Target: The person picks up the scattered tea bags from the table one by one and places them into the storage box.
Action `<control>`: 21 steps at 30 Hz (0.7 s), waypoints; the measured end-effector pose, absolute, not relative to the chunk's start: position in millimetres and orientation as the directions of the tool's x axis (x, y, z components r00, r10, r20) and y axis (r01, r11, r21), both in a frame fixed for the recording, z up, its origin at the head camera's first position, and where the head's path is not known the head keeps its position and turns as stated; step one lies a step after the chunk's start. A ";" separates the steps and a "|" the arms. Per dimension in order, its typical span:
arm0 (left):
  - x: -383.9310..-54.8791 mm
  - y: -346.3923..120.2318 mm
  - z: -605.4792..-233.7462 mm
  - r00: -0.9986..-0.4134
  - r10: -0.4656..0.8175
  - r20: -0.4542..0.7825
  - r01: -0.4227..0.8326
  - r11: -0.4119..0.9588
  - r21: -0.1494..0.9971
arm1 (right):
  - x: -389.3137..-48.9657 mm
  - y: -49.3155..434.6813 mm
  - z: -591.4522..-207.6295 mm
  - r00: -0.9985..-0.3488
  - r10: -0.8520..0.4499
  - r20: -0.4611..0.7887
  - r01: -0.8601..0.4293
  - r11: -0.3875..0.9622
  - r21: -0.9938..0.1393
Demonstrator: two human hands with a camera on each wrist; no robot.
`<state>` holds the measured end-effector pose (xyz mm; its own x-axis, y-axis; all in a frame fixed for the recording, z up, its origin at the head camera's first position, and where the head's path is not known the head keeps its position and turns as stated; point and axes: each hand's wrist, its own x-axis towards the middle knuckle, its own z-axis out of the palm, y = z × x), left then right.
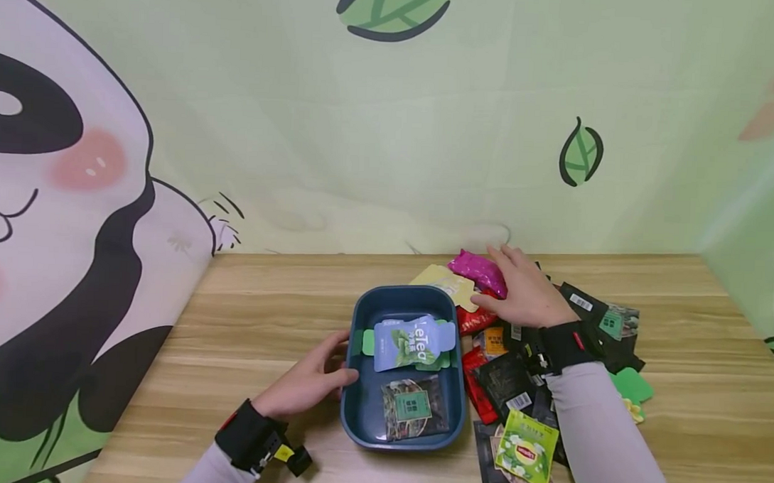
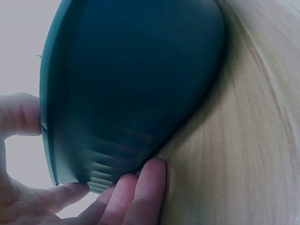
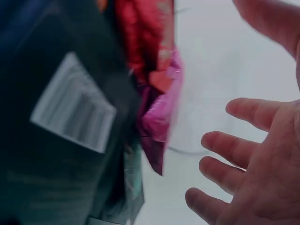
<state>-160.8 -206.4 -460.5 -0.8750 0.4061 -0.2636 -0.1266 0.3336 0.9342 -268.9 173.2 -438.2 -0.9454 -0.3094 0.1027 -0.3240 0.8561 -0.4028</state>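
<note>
Dark blue and smooth-walled, a rectangular container with rounded corners (image 1: 363, 404) sits on the wood-grained table (image 1: 262, 322) and serves as landmark. At its left side, the person's left grip (image 1: 301, 384) is grasping the container: the thumb lies at the rim, while the fingers bend in against the outer wall lower down, as the left wrist view shows. Inside the container, a lavender-blue sachet with white "eTea" lettering (image 1: 402, 345) lies across its far half, over green pieces (image 1: 368, 342), and a dark patterned sachet with a green square label (image 1: 413, 407) lies in its near half. Beyond the container's far right corner, the person's right grip (image 1: 529, 289) is released and holds nothing, its fingers loosely spread and thumb well apart from them; a gap shows in the right wrist view between these fingers and a shiny magenta packet (image 1: 478, 269). By that same corner of the container lie a pale yellow flat packet (image 1: 440, 279) and a glossy red packet (image 1: 474, 320). Along the container's right side spreads an overlapping pile, including a black packet with a white barcode (image 1: 506, 382) and, nearer its near right corner, a yellow-green square Lipton sachet (image 1: 528, 445).
</note>
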 end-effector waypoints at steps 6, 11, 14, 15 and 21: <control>-160.6 -207.2 -461.0 -0.872 0.413 -0.262 -0.123 0.333 0.935 | -273.9 173.2 -451.9 -0.954 -0.263 0.142 -0.298 0.866 -0.402; -161.2 -207.1 -461.7 -0.872 0.415 -0.260 -0.119 0.335 0.935 | -275.7 176.3 -459.9 -0.965 -0.219 0.142 -0.259 0.878 -0.402; -161.1 -206.8 -462.1 -0.873 0.413 -0.259 -0.118 0.336 0.935 | -274.8 178.1 -461.1 -0.970 -0.202 0.135 -0.240 0.880 -0.411; -161.0 -206.8 -462.2 -0.874 0.411 -0.258 -0.117 0.338 0.934 | -274.5 178.6 -461.1 -0.971 -0.198 0.131 -0.235 0.880 -0.412; -160.3 -206.4 -461.5 -0.879 0.404 -0.253 -0.111 0.343 0.933 | -273.8 180.3 -460.3 -0.976 -0.196 0.098 -0.219 0.882 -0.416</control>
<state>-160.3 -206.4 -461.5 -0.8792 0.4038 -0.2528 -0.1107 0.3430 0.9328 -273.8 180.3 -460.3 -0.9756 -0.1963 0.0981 -0.2194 0.8823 -0.4164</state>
